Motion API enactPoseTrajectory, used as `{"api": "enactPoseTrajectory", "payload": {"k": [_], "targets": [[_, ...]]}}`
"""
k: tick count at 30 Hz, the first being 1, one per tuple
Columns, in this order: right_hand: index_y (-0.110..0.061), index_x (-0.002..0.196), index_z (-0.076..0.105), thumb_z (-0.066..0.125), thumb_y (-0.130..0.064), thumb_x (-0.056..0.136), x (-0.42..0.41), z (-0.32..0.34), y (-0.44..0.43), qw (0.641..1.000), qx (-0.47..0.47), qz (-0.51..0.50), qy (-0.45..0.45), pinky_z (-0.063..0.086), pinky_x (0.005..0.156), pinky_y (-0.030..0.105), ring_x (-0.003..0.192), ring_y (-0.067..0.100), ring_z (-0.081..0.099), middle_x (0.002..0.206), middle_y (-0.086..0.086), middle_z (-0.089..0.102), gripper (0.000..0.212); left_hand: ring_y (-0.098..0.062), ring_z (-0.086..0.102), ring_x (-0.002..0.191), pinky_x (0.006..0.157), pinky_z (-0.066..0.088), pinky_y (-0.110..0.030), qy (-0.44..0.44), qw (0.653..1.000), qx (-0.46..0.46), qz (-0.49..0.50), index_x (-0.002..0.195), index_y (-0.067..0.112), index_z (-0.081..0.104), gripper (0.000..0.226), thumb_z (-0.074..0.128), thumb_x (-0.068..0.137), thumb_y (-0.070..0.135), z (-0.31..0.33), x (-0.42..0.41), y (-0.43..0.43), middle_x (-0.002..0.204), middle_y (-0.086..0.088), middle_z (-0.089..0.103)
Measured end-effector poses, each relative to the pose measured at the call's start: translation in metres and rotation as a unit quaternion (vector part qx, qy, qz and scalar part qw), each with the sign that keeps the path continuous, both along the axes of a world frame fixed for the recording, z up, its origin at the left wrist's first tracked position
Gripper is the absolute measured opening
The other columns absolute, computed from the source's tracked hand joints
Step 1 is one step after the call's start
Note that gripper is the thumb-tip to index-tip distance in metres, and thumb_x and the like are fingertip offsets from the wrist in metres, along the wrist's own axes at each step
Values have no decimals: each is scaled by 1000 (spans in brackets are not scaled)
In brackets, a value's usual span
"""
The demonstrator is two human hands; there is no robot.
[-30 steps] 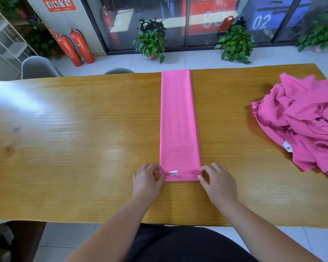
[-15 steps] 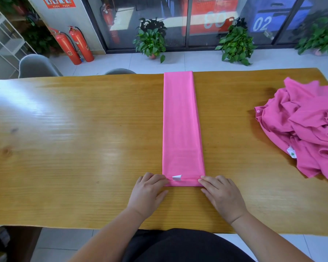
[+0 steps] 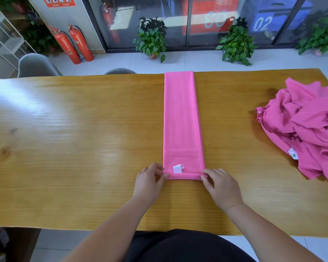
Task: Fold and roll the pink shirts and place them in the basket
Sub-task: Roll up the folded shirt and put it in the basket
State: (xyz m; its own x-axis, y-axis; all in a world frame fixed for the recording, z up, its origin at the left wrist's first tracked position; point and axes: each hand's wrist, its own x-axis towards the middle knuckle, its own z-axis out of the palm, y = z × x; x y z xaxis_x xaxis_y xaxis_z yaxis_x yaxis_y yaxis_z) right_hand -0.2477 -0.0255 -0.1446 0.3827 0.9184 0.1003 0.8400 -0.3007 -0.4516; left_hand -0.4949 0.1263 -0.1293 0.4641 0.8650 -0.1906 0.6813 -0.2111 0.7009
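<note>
Basically: wooden worktop [image 3: 74, 138] spans the frame. Folded pink shirt [image 3: 182, 120] lies flat on it as a long narrow strip, running from the far edge at 12 o'clock toward the person at 6 o'clock, centre of the worktop. Pile of loose pink shirts [image 3: 307, 129] is crumpled at 3 o'clock, well apart from the strip.

Both hands are at the strip's 6 o'clock end, where the edge is turned over into a small roll. Left hand [image 3: 150, 182] pinches the roll's 9 o'clock corner, fingers curled. Right hand [image 3: 221, 186] pinches the 3 o'clock corner. White label [image 3: 178, 168] sits on the strip just beyond the roll, between the hands.
</note>
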Motion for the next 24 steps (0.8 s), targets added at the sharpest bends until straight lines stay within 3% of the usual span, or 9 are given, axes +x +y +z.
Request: {"api": "enactPoseTrajectory", "payload": {"k": [3, 6, 9, 12, 15, 19, 21, 24], "targets": [[-40, 117, 67, 67, -51, 95, 2, 4, 12, 998, -44, -45, 1, 52, 55, 30, 85, 3, 54, 87, -24, 66, 24, 1, 55, 96, 92, 50, -38, 34, 999, 8, 22, 107, 40, 58, 22, 71, 95, 54, 3, 8, 4, 90, 22, 66], [-34, 108, 68, 68, -48, 94, 0, 7, 19, 994, -43, -40, -94, 49, 53, 33, 86, 9, 52, 82, -18, 64, 20, -13, 50, 104, 90, 44, -35, 121, 986, 118, -3, 111, 36, 63, 24, 69, 96, 54, 0, 12, 3, 105, 16, 57], [-24, 102, 71, 75, -37, 94, 5, 4, 21, 988, 11, 3, -155, 50, 60, 36, 90, 20, 53, 97, -9, 65, 15, -19, 50, 103, 85, 45, -35, 134, 965, 214, -71, 106, 33, 71, 17, 79, 92, 37, -7, 14, 8, 109, 12, 57], [-21, 94, 73, 82, -10, 88, 7, -5, 18, 973, 54, 77, -209, 45, 64, 37, 86, 22, 52, 98, -8, 65, 16, -21, 52, 98, 79, 41, -33, 147, 921, 307, -191, 99, 29, 74, 28, 83, 81, 8, -11, 14, 8, 103, 12, 61], [-18, 109, 76, 76, 2, 89, 7, -12, 8, 967, 66, 116, -217, 43, 67, 39, 87, 23, 55, 106, -7, 70, 28, -19, 55, 99, 80, 42, -33, 132, 913, 332, -198, 104, 26, 74, 29, 77, 85, 4, -12, 8, 3, 107, 13, 66], [-18, 131, 73, 68, -18, 102, 11, -20, -8, 964, 74, 138, -214, 46, 74, 40, 96, 24, 61, 129, -6, 70, 30, -17, 58, 108, 86, 46, -34, 100, 921, 324, -193, 120, 31, 73, 23, 69, 97, 29, -12, -7, -6, 123, 18, 68], [-20, 136, 70, 61, -31, 104, 10, -20, -10, 971, 60, 135, -190, 48, 78, 40, 100, 22, 61, 132, -8, 68, 35, -16, 56, 114, 91, 47, -34, 100, 931, 296, -190, 129, 33, 69, 35, 72, 95, 41, -11, -12, -8, 128, 20, 66], [-23, 135, 71, 61, -36, 102, 11, -18, -5, 977, 43, 120, -168, 50, 79, 38, 101, 19, 60, 130, -11, 68, 37, -15, 56, 116, 92, 45, -33, 113, 952, 244, -145, 133, 35, 65, 46, 80, 90, 38, -10, -10, -8, 122, 22, 69]]}}
